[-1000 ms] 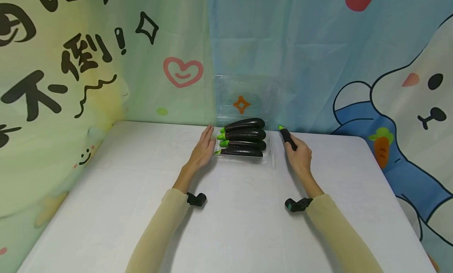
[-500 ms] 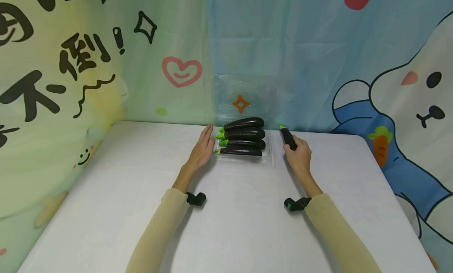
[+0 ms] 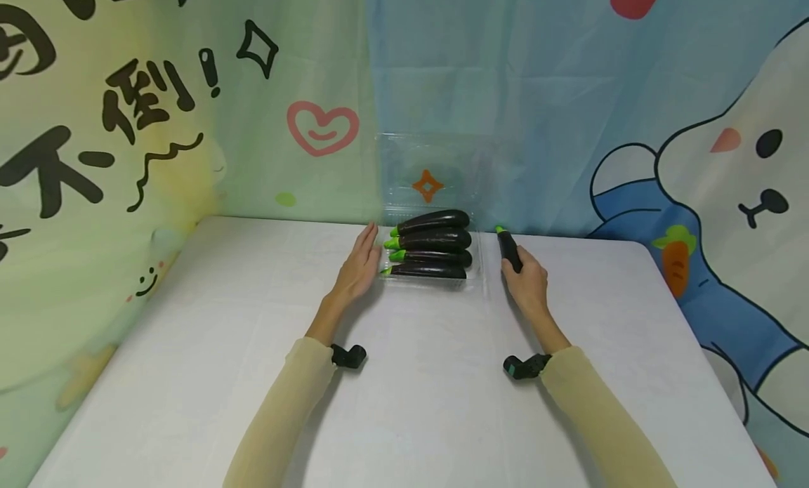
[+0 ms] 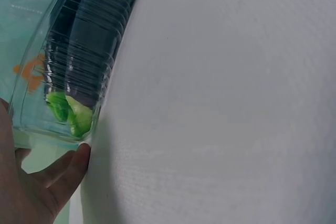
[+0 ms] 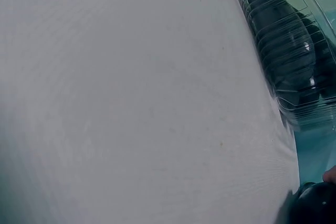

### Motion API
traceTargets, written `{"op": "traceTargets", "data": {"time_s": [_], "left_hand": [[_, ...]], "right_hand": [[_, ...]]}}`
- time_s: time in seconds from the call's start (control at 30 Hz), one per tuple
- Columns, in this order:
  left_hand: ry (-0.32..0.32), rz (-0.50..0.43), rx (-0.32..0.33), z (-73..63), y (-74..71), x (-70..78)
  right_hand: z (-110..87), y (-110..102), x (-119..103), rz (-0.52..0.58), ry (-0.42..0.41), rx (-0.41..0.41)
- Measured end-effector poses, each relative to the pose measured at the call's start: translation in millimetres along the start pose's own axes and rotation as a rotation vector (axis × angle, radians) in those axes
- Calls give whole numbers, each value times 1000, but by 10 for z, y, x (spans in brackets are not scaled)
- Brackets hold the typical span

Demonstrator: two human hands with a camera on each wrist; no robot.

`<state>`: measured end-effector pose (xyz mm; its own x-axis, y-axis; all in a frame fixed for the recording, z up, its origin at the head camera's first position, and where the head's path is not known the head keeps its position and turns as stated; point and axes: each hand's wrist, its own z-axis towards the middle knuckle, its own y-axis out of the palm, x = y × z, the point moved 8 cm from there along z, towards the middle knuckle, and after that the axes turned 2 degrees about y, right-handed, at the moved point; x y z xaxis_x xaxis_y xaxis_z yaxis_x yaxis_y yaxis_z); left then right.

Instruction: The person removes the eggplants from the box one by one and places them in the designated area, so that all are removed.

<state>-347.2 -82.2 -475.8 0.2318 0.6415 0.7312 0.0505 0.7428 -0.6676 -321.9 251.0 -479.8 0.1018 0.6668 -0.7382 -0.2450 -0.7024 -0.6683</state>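
Observation:
A clear plastic box (image 3: 477, 263) stands at the back of the table, its lid (image 3: 451, 154) raised against the backdrop. Several dark eggplants (image 3: 436, 239) lie side by side across it, green stem ends to the left. My left hand (image 3: 357, 269) rests along the box's left end with straight fingers; in the left wrist view its fingertips (image 4: 80, 156) touch the box corner. To the right of the box, my right hand (image 3: 528, 281) grips another eggplant (image 3: 508, 249) by its thick end, stem pointing away. Only part of that eggplant (image 5: 315, 205) shows in the right wrist view.
The white table (image 3: 430, 383) ends just behind the box, where a printed cloth backdrop (image 3: 543, 109) hangs. Black wrist cameras (image 3: 349, 357) sit by both cuffs.
My right hand has shifted slightly to the left with its eggplant. The left hand stays at the box's end. The whole head view drifts a little.

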Motion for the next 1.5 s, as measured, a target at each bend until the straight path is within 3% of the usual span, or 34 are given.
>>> {"op": "traceTargets", "data": {"time_s": [0.4,0.7,0.8,0.93,1.0,1.1,1.23,1.5], "left_hand": [[-10,-4,7,3,-3,-17],[-6,-29,11,10,42,-27],[-9,-24,8,1,45,-33],[-12,-15,12,-1,26,-42],[-12,-14,15,-1,11,-42],[-12,-14,19,-9,1,-31],[-12,-13,24,-22,-1,-34],[3,-45,57,-7,-8,-32]], "right_hand": [[7,98,-1,-37,51,-84],[15,107,16,-48,73,-80],[27,29,-111,-2,6,-29],[34,-70,-509,49,-207,-1],[16,-44,-753,22,-335,-64],[-42,63,-1058,-53,-472,-230],[-129,213,-1325,-143,-543,-419],[-108,414,-1576,-246,-580,-537]]}}
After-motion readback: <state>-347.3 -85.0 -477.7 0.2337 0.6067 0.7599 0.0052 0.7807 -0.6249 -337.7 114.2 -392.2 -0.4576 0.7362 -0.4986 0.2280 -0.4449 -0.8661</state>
